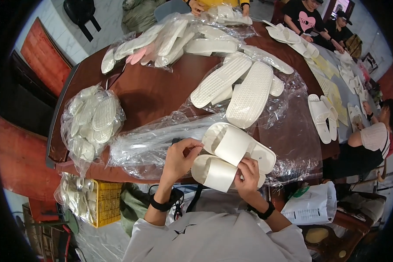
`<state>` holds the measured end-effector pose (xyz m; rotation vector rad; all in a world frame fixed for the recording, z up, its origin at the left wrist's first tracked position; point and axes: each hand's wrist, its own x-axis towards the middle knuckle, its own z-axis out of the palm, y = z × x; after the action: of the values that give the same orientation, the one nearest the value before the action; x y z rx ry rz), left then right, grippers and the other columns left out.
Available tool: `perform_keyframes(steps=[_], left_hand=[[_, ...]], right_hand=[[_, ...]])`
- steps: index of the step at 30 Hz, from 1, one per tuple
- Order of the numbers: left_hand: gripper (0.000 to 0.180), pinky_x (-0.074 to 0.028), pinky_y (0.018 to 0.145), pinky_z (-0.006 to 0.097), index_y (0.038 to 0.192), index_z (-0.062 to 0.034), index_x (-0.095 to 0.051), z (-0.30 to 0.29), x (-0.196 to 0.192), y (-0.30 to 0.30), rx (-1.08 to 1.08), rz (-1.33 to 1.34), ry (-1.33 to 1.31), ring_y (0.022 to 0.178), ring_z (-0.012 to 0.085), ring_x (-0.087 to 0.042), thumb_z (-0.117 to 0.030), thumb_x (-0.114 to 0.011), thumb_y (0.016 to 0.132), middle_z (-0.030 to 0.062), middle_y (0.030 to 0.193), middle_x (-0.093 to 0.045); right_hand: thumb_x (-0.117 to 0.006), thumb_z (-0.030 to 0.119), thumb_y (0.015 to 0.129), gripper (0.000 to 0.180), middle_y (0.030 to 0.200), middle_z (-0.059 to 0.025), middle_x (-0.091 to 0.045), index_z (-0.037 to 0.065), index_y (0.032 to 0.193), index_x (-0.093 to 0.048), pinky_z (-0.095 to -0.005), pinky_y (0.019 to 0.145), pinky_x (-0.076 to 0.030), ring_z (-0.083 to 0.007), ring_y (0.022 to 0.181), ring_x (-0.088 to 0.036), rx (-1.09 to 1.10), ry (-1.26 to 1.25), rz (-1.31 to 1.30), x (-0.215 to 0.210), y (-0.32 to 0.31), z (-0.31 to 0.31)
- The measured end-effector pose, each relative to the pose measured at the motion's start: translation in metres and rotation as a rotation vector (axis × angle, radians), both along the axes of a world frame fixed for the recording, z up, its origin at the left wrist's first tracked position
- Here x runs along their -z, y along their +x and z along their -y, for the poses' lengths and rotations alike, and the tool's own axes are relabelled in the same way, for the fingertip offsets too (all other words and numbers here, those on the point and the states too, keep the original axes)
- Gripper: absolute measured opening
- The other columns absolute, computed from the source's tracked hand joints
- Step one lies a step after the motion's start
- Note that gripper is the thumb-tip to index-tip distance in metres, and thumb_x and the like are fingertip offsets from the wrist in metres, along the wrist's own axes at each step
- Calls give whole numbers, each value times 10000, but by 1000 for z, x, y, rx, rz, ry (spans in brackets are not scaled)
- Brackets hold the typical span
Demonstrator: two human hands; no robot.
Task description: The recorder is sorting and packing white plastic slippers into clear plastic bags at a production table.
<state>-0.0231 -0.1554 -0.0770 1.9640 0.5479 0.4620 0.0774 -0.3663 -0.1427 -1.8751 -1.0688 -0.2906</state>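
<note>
White slide slippers [231,153] between both hands, left hand [181,159] and right hand [247,177], fingers curled.

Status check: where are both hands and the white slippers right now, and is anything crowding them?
Left hand and right hand both gripping the white slipper pair. Pair stacked at table edge. Clear plastic bags crowd the left side.

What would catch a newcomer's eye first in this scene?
Probably the pair of white foam slide slippers held stacked at the near table edge, left hand on one side, right hand underneath. Just behind lie two white slippers turned sole-up on crinkled clear plastic wrap, and a clear bag stuffed with white slippers sits at left.
</note>
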Motion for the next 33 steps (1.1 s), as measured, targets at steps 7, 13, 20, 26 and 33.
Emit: perform_keyframes(steps=[7,13,20,26,33], left_hand=[[155,-489,661,237,1014,-19,-696,3,-7,1,48,-21,-132,709,84,-617,-94,-656,884,65,810,-704],[188,-471,745,235,1047,24,-667,10,-8,10,-42,225,-238,815,100,-588,-92,-578,927,55,923,-670],[151,-474,684,249,1022,-28,-673,33,-3,37,18,146,-58,768,126,-608,-78,-632,885,73,879,-662],[295,-491,841,414,1117,-76,-648,93,9,75,409,193,276,998,349,-591,-111,-683,826,137,1086,-629],[460,-410,1007,466,1285,-103,-541,105,24,84,736,-23,385,1225,387,-452,-168,-693,856,191,1326,-462]], right_hand=[[-644,-111,645,353,1015,-139,-602,5,977,-617,-407,756,-492,-335,913,-585,-8,-13,-36,-6,2,2],[-664,-44,693,305,948,-146,-567,7,980,-573,-398,674,-484,-326,807,-580,60,-18,-61,-45,11,17],[-569,-17,811,245,920,-137,-551,-5,1054,-539,-309,613,-485,-190,765,-582,145,30,-267,-103,68,74],[-595,4,830,247,920,-147,-607,2,1066,-521,-335,646,-491,-252,777,-620,394,-58,-190,-113,171,128],[-615,87,828,159,821,-215,-582,3,901,-500,-451,686,-461,-406,775,-591,675,-206,168,-67,359,169]])
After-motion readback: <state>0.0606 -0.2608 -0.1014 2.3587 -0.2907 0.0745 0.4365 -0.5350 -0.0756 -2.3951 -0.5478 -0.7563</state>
